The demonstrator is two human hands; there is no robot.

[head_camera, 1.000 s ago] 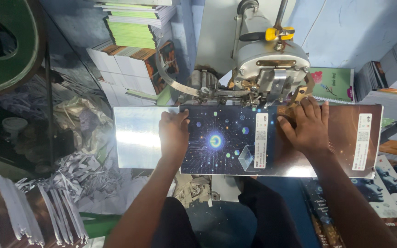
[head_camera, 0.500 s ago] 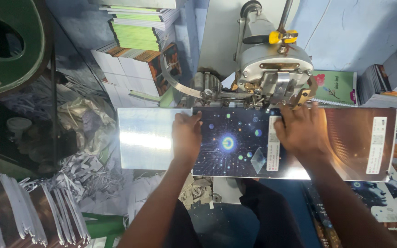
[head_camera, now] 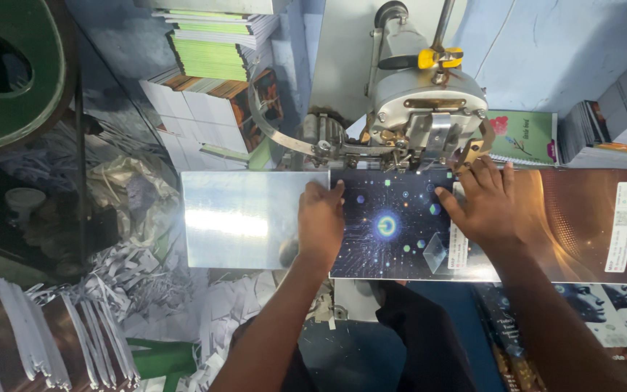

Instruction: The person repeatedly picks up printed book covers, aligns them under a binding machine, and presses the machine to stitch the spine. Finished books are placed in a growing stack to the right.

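Head view: long glossy cover (head_camera: 400,225) flat on steel plate (head_camera: 241,218) beneath grey machine head (head_camera: 426,101), reaching right past both hands. Left hand (head_camera: 321,221) open, palm down on cover's left edge, half on plate. Right hand (head_camera: 484,203) open, fingers spread, pressing cover just under machine. Paper shreds (head_camera: 139,276) lower left

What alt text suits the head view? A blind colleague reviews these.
Two bare hands, left hand and right hand, press a glossy printed cover sheet flat under a grey metal machine head. Paper scraps lie lower left.
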